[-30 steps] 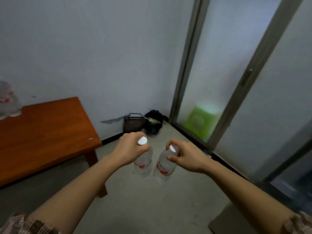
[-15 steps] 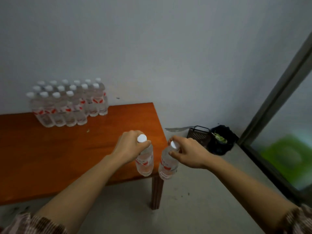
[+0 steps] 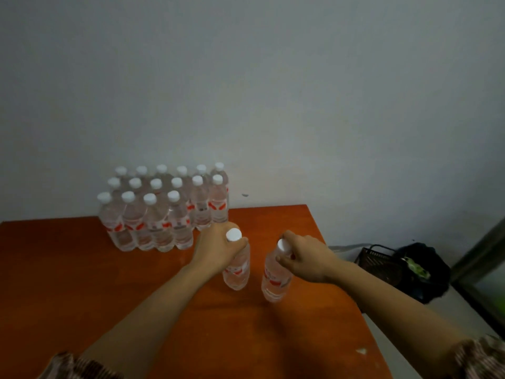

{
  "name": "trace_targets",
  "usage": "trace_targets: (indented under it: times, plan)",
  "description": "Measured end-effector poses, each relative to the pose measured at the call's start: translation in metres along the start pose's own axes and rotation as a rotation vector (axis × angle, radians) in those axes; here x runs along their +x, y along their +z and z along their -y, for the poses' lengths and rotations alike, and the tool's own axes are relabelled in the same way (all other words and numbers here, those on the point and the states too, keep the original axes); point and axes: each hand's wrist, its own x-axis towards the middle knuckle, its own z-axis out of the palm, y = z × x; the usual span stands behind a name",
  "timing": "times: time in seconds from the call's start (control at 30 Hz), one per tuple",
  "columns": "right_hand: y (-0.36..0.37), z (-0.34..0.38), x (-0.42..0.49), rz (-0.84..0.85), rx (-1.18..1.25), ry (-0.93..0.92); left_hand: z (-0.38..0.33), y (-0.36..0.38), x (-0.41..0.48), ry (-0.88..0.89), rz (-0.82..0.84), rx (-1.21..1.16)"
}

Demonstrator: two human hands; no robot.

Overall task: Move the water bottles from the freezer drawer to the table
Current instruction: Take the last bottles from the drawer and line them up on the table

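My left hand grips the neck of a clear water bottle with a white cap and red label. My right hand holds a second such bottle by its neck, tilted slightly. Both bottles hang over the orange-brown wooden table, near its right half; I cannot tell whether their bases touch it. Several identical bottles stand in tight rows at the back of the table against the wall, just left of my left hand. The freezer drawer is out of view.
The table's right edge runs close beside my right arm. On the floor to the right stand a dark wire basket and a black bag. A door frame rises at the far right. A grey wall lies behind.
My view has swung left from the glass door to the table. Both hands have carried their bottles from beyond the table's corner to above its surface, nearer the standing rows.
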Motion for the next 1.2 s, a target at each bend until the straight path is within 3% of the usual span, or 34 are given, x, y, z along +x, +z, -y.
trace_targets:
  times: [0.33, 0.6, 0.87, 1.2]
  plan:
    - [0.016, 0.048, 0.136, 0.053, -0.039, 0.035, 0.077, -0.040, 0.102, -0.131, 0.126, -0.147]
    - [0.028, 0.060, 0.219, 0.119, -0.126, -0.018, 0.109, -0.041, 0.148, -0.243, 0.085, -0.276]
    - [0.035, 0.063, 0.266, 0.146, -0.110, -0.056, 0.121, -0.038, 0.174, -0.376, 0.061, -0.328]
    - [0.033, 0.055, 0.287, 0.139, -0.055, -0.055, 0.128, -0.037, 0.185, -0.329, 0.075, -0.363]
